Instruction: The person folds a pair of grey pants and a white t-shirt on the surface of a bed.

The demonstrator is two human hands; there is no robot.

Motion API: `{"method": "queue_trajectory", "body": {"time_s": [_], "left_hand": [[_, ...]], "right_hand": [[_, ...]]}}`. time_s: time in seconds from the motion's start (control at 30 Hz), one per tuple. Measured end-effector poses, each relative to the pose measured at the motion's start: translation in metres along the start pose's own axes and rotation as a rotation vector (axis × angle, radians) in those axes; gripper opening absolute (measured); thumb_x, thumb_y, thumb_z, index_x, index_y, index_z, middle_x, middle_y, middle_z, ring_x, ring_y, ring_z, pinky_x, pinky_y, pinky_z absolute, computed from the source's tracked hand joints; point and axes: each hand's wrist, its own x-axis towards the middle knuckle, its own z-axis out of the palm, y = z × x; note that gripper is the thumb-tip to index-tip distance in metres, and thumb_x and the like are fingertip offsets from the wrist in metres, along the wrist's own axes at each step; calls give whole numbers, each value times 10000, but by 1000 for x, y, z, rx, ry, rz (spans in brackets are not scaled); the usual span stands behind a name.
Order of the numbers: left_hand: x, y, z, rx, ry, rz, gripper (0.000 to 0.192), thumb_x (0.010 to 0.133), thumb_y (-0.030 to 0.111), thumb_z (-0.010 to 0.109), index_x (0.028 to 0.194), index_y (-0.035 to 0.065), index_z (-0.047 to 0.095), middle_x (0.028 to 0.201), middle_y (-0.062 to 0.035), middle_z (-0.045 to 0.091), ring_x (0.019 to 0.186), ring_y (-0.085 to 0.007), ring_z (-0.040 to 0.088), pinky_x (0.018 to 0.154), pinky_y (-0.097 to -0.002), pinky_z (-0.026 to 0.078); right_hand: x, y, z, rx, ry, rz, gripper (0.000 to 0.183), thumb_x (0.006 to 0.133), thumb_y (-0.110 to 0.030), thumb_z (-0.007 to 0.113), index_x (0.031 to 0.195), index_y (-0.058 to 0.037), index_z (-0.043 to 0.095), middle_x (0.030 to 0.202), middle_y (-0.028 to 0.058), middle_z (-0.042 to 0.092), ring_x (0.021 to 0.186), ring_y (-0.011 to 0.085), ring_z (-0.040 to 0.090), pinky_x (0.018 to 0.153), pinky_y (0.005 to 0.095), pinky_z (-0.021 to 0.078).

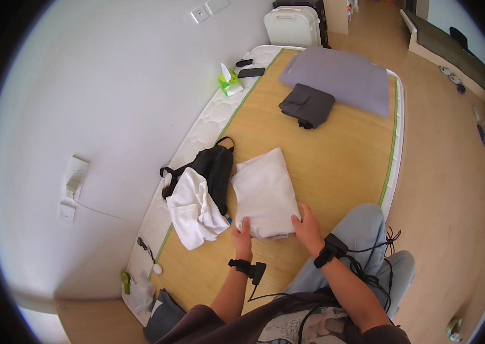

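Observation:
A folded white cloth, perhaps a garment, lies on the tan mat in front of me. My left hand grips its near left corner, thumb on top. At the near right corner my right hand holds its edge between thumb and fingers. The undersides of both hands' grips are hidden. Left of the folded cloth, a crumpled white cloth rests partly over a black backpack. Farther off, a folded dark grey garment sits against a folded lavender-grey cloth.
A green tissue pack and a black phone lie along the mattress edge by the wall. White suitcase beyond the far end. Black cables hang over my legs. Dark grey fabric and a plastic bag are at the near left.

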Motion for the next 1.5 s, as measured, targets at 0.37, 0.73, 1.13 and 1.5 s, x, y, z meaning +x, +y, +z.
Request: {"method": "queue_trajectory", "body": {"time_s": [0.37, 0.73, 1.13, 1.5], "left_hand": [[-63, 48, -41, 0, -343, 19, 364, 910, 142, 561, 1229, -18, 489, 996, -103, 623, 815, -150, 625, 706, -303, 532], [-10, 69, -45, -244, -115, -69, 409, 915, 321, 552, 1168, 23, 432, 983, -139, 593, 813, -225, 605, 724, -335, 508], [-4, -42, -12, -441, -250, -576, 634, 853, 394, 649, 1300, 25, 390, 1258, -147, 455, 1211, -309, 413, 999, -476, 387], [-7, 57, 130, -835, -601, -275, 445, 936, 165, 455, 1351, 39, 353, 1350, -121, 454, 1252, -276, 427, 1076, -430, 324]], "right_hand": [[-64, -35, -38, -402, -291, -462, 188, 825, -204, 588, 955, -69, 601, 698, 153, 603, 648, 301, 588, 592, 395, 445], [33, -76, -18, -229, 18, -220, 423, 834, -335, 596, 1116, -22, 564, 891, 147, 637, 829, 304, 609, 705, 387, 476], [46, 30, 38, -103, 108, 95, 862, 695, -436, 759, 1180, 190, 419, 1104, 307, 566, 1038, 401, 563, 867, 405, 469], [67, -52, -35, 771, -74, 78, 428, 779, -134, 627, 1161, 32, 530, 1030, 111, 626, 889, 195, 609, 753, 315, 498]]}}
